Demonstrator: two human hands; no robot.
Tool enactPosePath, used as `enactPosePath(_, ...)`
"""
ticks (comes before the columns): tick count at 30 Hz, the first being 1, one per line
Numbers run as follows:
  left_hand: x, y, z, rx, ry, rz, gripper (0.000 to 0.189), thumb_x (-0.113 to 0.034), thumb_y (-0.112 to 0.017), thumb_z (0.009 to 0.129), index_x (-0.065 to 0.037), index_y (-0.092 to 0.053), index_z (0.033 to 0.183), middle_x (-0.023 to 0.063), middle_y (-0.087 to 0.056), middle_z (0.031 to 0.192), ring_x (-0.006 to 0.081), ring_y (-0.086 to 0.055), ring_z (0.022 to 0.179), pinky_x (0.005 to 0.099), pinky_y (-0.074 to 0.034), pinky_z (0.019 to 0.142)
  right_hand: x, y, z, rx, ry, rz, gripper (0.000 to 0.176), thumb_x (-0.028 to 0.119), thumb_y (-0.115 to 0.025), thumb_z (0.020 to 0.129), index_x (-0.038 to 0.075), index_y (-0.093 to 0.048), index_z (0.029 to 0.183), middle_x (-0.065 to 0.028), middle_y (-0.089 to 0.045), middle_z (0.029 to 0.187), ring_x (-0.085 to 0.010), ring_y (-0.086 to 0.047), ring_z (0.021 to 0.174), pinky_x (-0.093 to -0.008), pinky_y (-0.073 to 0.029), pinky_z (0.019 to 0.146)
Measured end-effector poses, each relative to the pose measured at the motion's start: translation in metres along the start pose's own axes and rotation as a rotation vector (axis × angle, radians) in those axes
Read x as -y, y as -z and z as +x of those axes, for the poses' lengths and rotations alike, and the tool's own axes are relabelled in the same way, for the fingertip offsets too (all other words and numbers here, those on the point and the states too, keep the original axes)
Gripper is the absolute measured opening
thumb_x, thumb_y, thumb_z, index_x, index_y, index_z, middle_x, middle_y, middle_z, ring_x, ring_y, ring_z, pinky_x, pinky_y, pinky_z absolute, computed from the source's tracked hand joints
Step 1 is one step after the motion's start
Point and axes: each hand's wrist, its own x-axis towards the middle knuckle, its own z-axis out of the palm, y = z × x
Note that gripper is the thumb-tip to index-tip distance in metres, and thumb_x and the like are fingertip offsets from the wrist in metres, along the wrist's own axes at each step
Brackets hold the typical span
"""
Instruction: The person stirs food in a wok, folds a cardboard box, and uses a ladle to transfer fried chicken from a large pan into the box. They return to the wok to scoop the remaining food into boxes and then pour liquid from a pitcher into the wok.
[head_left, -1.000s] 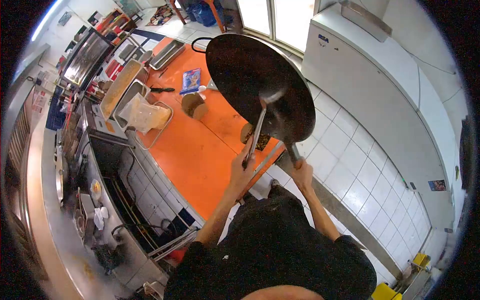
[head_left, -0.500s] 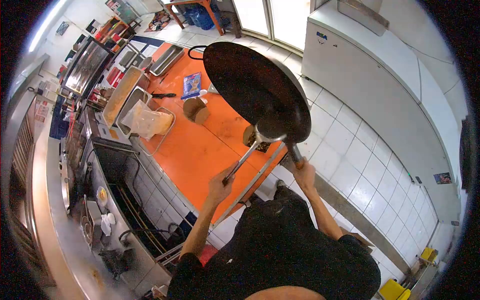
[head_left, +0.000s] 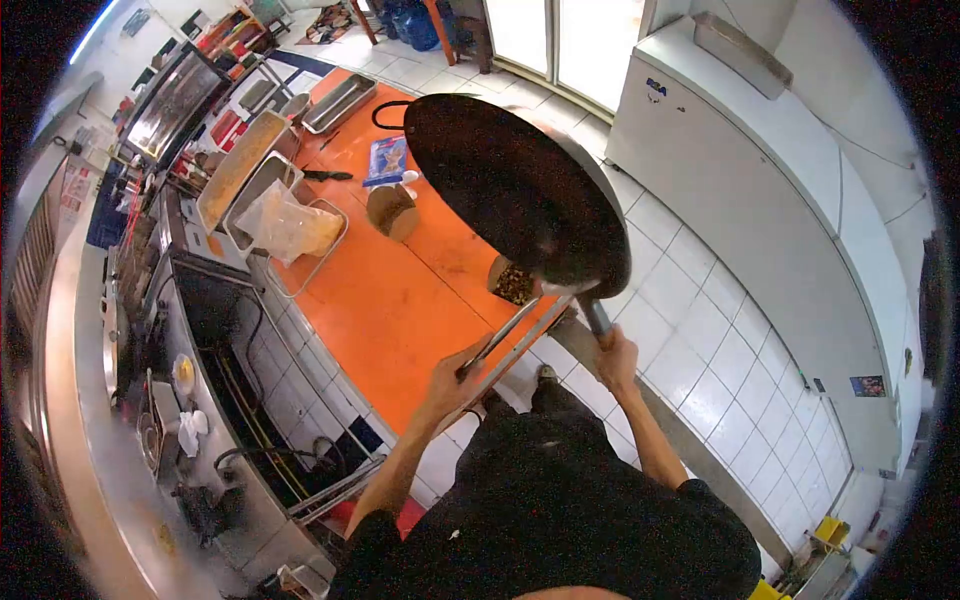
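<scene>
A large dark wok [head_left: 500, 180] is held tilted above the orange table, its inside facing me. My right hand [head_left: 617, 360] is closed round its long handle [head_left: 597, 320]. My left hand [head_left: 455, 378] grips the thin handle of a metal ladle [head_left: 515, 330], whose head lies at the wok's near edge, partly hidden by the rim. Just below that edge stands an open brown takeaway box [head_left: 513, 283] with dark, small pieces of food in it. A second open brown box [head_left: 391, 213] sits farther back on the table.
The orange table [head_left: 350, 310] carries a blue packet [head_left: 387, 158], a black-handled knife [head_left: 327, 175], a plastic bag of yellowish food [head_left: 290, 225] and metal trays [head_left: 340, 103]. A steel stove counter [head_left: 115, 450] runs along the left. To the right stands a white chest freezer [head_left: 740, 190].
The ladle's head has shifted right and lower at the wok's near edge. More of the food in the near box shows now. The view has swung slightly.
</scene>
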Motion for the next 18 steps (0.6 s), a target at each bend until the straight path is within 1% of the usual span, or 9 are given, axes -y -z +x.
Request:
enactPosePath(1, 0.015, 0.008, -0.006, 0.000, -0.011, 0.000, 0.042, -0.006, -0.057, 0.086, -0.012, -0.056, 0.128, 0.0163, -0.065, 0.109, 0.0199, -0.066, 0.078, 0.0324, -0.050, 0.066, -0.014, -0.015, 0.003, -0.040, -0.038, -0.095, 0.023, 0.016, -0.067, 0.075, 0.006, -0.053, 0.089, -0.0210, -0.058, 0.064, -0.0416, -0.059, 0.064, -0.0480, -0.044, 0.054)
enactPosePath(3, 0.057, 0.029, -0.026, -0.091, -0.085, 0.185, 0.042, -0.007, -0.057, 0.086, -0.013, -0.056, 0.128, 0.0137, -0.065, 0.091, 0.0198, -0.058, 0.064, 0.0316, -0.046, 0.058, -0.009, -0.009, 0.008, -0.036, -0.018, -0.079, 0.023, 0.016, -0.067, 0.075, 0.005, -0.054, 0.091, -0.0211, -0.059, 0.064, -0.0416, -0.059, 0.063, -0.0479, -0.044, 0.054)
enactPosePath(4, 0.050, 0.038, -0.024, -0.105, -0.078, 0.183, 0.042, -0.007, -0.057, 0.086, -0.013, -0.056, 0.128, 0.0137, -0.065, 0.091, 0.0198, -0.058, 0.064, 0.0316, -0.046, 0.058, -0.005, -0.004, 0.009, -0.019, -0.004, -0.070, 0.024, 0.015, -0.067, 0.075, 0.005, -0.055, 0.094, -0.0212, -0.059, 0.064, -0.0417, -0.059, 0.062, -0.0477, -0.044, 0.054)
enactPosePath(6, 0.032, 0.052, -0.025, -0.152, 0.066, 0.331, 0.042, -0.008, -0.056, 0.088, -0.015, -0.055, 0.130, 0.0116, -0.055, 0.074, 0.0206, -0.049, 0.055, 0.0333, -0.041, 0.051, 0.009, 0.004, 0.007, -0.018, -0.003, -0.049, 0.020, 0.014, -0.064, 0.076, 0.004, -0.056, 0.092, -0.0236, -0.058, 0.066, -0.0433, -0.059, 0.065, -0.0475, -0.044, 0.055)
enactPosePath(9, -0.016, 0.041, 0.000, -0.394, -0.026, 0.270, 0.043, -0.009, -0.054, 0.090, -0.018, -0.052, 0.132, 0.0124, -0.047, 0.069, 0.0219, -0.047, 0.053, 0.0349, -0.040, 0.049, 0.008, -0.006, 0.003, -0.055, -0.004, 0.021, 0.016, 0.013, -0.061, 0.078, 0.004, -0.057, 0.090, -0.0256, -0.057, 0.066, -0.0448, -0.059, 0.067, -0.0467, -0.045, 0.056)
enactPosePath(10, -0.021, 0.030, 0.013, -0.404, -0.023, 0.267, 0.043, -0.009, -0.054, 0.090, -0.018, -0.052, 0.132, 0.0124, -0.047, 0.069, 0.0219, -0.047, 0.053, 0.0349, -0.040, 0.049, 0.004, -0.007, 0.000, -0.081, -0.003, 0.052, 0.015, 0.013, -0.061, 0.078, 0.004, -0.058, 0.090, -0.0252, -0.057, 0.066, -0.0447, -0.059, 0.066, -0.0462, -0.045, 0.056)
enactPosePath(12, -0.027, 0.004, 0.038, -0.684, -0.122, 0.291, 0.044, -0.010, -0.052, 0.091, -0.015, -0.049, 0.134, 0.0128, -0.047, 0.069, 0.0255, -0.047, 0.053, 0.0362, -0.039, 0.048, 0.011, -0.001, -0.005, -0.038, -0.039, 0.015, 0.016, 0.013, -0.062, 0.077, 0.003, -0.058, 0.090, -0.0251, -0.058, 0.066, -0.0447, -0.059, 0.066, -0.0459, -0.045, 0.056)
enactPosePath(16, -0.004, -0.042, 0.062, -0.750, -0.031, 0.239, 0.045, -0.010, -0.053, 0.091, -0.013, -0.047, 0.136, 0.0135, -0.047, 0.070, 0.0279, -0.049, 0.055, 0.0383, -0.040, 0.049, 0.009, 0.011, -0.021, -0.026, -0.084, 0.002, 0.020, 0.015, -0.065, 0.076, 0.002, -0.058, 0.090, -0.0256, -0.058, 0.066, -0.0445, -0.059, 0.066, -0.0458, -0.045, 0.056)
enactPosePath(18, 0.005, -0.062, 0.044, -0.636, 0.054, 0.352, 0.047, -0.009, -0.053, 0.090, -0.010, -0.045, 0.136, 0.0148, -0.047, 0.070, 0.0304, -0.051, 0.057, 0.0406, -0.040, 0.050, 0.014, 0.023, -0.024, -0.033, -0.106, 0.000, 0.022, 0.015, -0.065, 0.075, 0.001, -0.058, 0.090, -0.0261, -0.058, 0.066, -0.0445, -0.059, 0.067, -0.0457, -0.045, 0.056)
